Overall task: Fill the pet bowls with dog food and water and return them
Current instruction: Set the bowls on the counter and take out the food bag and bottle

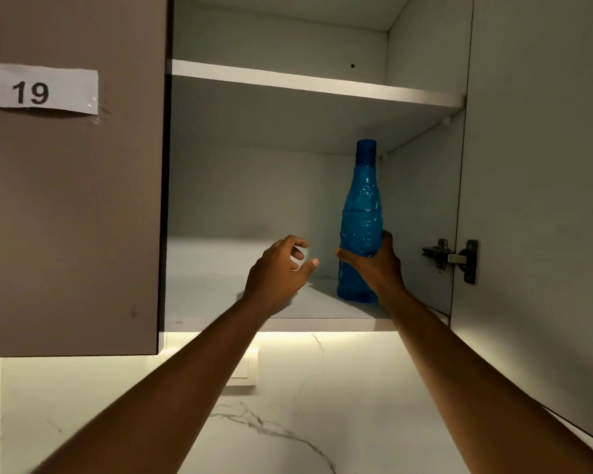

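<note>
A tall blue plastic bottle (361, 213) with a blue cap stands upright on the lower shelf (220, 302) of an open wall cabinet, toward its right side. My right hand (379, 265) is wrapped around the bottle's lower half. My left hand (281, 271) hovers just left of the bottle, fingers curled and apart, holding nothing. No pet bowls or dog food are in view.
The cabinet's right door (534, 200) hangs open, with a metal hinge (454, 258) beside the bottle. The closed left door (69, 200) carries a paper label "S 19" (38, 88). An upper shelf (315, 83) is bare. Below is a lit marble wall with a switch plate (242, 371).
</note>
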